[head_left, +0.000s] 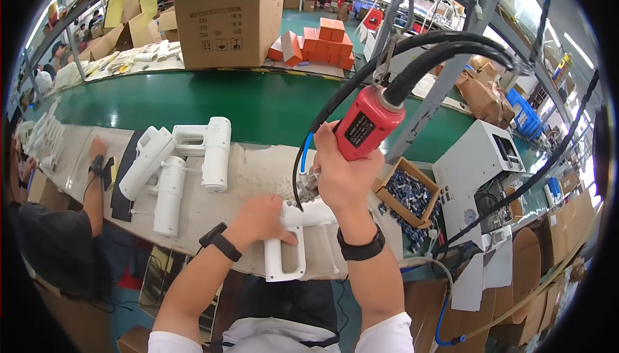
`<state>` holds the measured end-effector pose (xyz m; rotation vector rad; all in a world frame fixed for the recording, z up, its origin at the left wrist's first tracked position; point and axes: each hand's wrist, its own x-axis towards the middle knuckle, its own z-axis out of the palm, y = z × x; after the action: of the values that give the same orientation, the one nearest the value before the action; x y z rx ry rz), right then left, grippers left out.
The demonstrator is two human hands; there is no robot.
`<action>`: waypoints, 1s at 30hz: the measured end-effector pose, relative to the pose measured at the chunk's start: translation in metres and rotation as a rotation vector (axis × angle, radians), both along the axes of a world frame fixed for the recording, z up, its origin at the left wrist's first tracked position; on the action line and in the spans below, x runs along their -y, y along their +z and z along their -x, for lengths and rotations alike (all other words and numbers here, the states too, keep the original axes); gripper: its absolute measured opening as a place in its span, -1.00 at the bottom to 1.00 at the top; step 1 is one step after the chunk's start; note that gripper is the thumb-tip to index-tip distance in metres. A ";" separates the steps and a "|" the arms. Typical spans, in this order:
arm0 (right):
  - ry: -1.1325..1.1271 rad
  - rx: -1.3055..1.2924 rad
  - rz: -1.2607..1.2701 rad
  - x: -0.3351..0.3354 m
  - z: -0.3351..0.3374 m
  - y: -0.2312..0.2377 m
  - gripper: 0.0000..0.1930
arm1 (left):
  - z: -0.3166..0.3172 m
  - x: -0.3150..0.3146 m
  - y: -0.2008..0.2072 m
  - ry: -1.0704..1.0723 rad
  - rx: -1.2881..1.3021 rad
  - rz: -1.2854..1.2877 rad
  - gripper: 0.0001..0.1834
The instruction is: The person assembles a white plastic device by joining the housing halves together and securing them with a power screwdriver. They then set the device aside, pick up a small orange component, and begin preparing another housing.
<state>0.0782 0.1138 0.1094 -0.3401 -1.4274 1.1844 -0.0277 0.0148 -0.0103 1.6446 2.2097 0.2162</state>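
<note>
My right hand [348, 176] is closed around a red powered screwdriver [371, 121], which hangs from a hook with thick black cables. Its metal lower end points down at a white plastic gun-shaped housing [274, 263] on the bench in front of me. With fingers closed on that housing near its loop handle, my left hand [261, 221] presses it to the bench. Whether the driver's tip touches the housing is hidden behind my right hand. Left of it lie more white housings: one upright [218, 153], one tilted [147, 159] and one nearer [169, 198].
A cardboard tray [427, 214] of small dark screws stands right, with others spilled beside it. Beyond is a grey machine [480, 166]. A green conveyor belt [193, 98] runs behind the bench; a large carton [225, 18] and orange boxes [325, 43] stand past it. A co-worker's arm [95, 185] rests at left.
</note>
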 end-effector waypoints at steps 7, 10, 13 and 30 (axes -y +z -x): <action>-0.034 -0.010 0.085 -0.007 0.022 -0.018 -0.84 | 0.003 -0.003 0.003 -0.033 -0.007 0.069 -0.02; -0.030 0.075 0.095 -0.010 0.030 -0.034 -0.84 | 0.006 0.000 -0.014 -0.055 -0.030 -0.044 0.03; 0.030 0.139 0.163 -0.007 0.033 -0.041 -0.84 | 0.005 0.000 -0.019 0.017 0.053 -0.101 0.05; -0.036 0.034 0.013 0.010 -0.016 -0.004 -0.94 | 0.016 -0.032 -0.044 -0.004 0.006 -0.253 -0.28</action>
<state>0.0942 0.1037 0.1050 -0.3949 -1.4379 1.1638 -0.0435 0.0467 -0.0543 1.7721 2.2497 0.5175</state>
